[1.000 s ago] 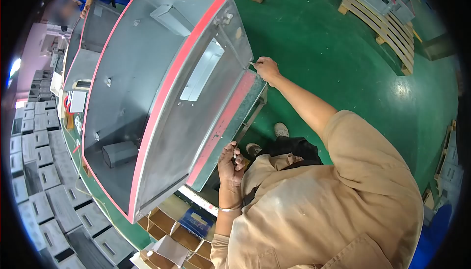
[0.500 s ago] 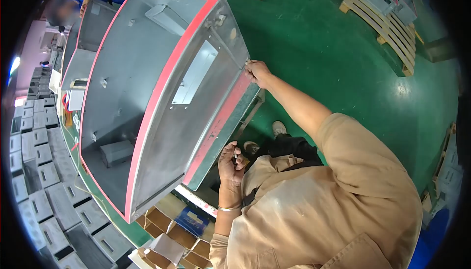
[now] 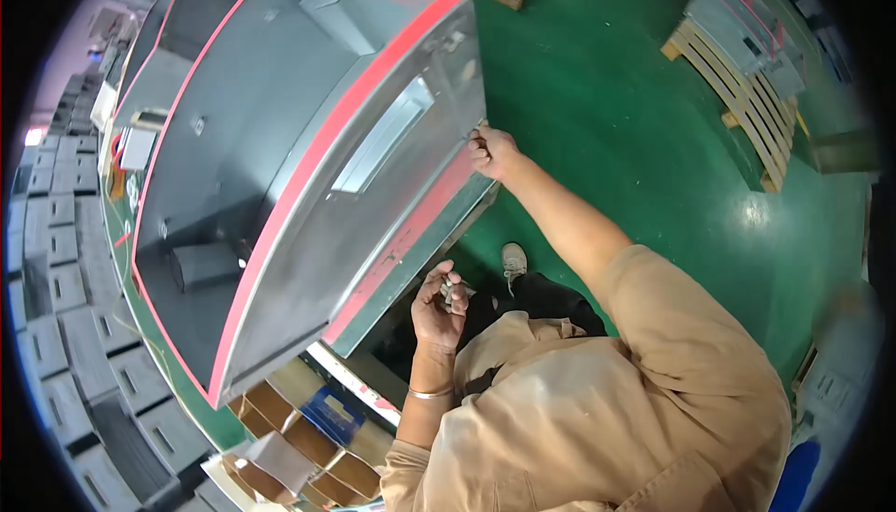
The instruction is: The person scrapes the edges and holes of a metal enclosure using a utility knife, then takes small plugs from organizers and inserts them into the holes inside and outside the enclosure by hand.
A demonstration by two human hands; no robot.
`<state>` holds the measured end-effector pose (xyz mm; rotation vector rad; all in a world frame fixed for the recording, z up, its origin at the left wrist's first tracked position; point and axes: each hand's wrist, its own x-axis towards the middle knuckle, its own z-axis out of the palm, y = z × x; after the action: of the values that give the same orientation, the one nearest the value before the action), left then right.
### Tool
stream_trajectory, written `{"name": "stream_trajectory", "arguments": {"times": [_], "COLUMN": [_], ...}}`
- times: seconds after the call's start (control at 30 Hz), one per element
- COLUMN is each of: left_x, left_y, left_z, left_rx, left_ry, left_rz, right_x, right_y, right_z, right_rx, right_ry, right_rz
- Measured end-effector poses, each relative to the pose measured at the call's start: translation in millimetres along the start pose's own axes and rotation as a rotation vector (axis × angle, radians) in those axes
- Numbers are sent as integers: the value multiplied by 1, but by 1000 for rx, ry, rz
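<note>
A large grey metal cabinet [image 3: 322, 246] lies open side up, its rim edged in pink, with a rectangular cut-out in its near side wall. At the lower right corner of that wall, my right hand [image 3: 493, 152] is closed, fingertips pinched against the edge; whatever lies between them is hidden. My left hand [image 3: 439, 308] is held palm up in front of my body, apart from the cabinet. Its fingers curl around small metal pieces [image 3: 449, 288], too small to name.
Under the cabinet is a green-topped bench [image 3: 359, 325]. Below it stands a divided cardboard box [image 3: 303, 442] beside a blue packet [image 3: 333, 416]. Grey boxes [image 3: 93, 344] are stacked at left. A wooden pallet [image 3: 737, 101] carries metal housings on the green floor.
The view has shifted, so the cabinet appears lower and further left. My right hand stays at the cabinet's edge, its fingers more curled. The left hand's fingers have shifted slightly around the metal pieces.
</note>
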<state>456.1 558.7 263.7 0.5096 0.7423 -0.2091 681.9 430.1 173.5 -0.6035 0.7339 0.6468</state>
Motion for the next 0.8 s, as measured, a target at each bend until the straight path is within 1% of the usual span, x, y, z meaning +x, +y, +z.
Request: {"name": "stream_trajectory", "arguments": {"times": [0.1, 0.2, 0.23, 0.3, 0.33, 0.37, 0.43, 0.47, 0.57, 0.6, 0.7, 0.8], "left_x": [-6, -14, -17, -22, -26, -30, -44, -40, -60, -64, -71, -83], "left_y": [6, 17, 20, 26, 30, 34, 43, 41, 50, 51, 48, 48], "left_z": [-9, -26, -32, -46, -53, -57, -61, -85, -92, -100, -127, -146], "left_rx": [-54, -102, -108, -124, -166, -196, -266, -372, -474, -484, -584, -690], "left_ry": [-73, -141, -106, -41, -31, -3, 50, -59, 12, -10, -70, -79], "left_rz": [65, 143, 168, 207, 216, 242, 296, 317, 378, 389, 467, 517], "right_x": [-22, -39, -53, -100, -116, -127, -136, -143, -158, -157, -171, -176], "right_y": [10, 53, 71, 103, 119, 132, 164, 172, 197, 206, 233, 260], "right_z": [5, -7, -3, 20, 27, 35, 46, 52, 70, 72, 83, 85], "right_rx": [-81, -370, -561, -850, -1044, -1111, -1246, -1317, -1636, -1727, -1868, -1996], "right_ry": [-2, -235, -285, -484, -553, -612, -818, -805, -873, -893, -888, -939], "right_rz": [-27, 68, 141, 123, 21, -18, -469, -406, -642, -686, -657, -766]}}
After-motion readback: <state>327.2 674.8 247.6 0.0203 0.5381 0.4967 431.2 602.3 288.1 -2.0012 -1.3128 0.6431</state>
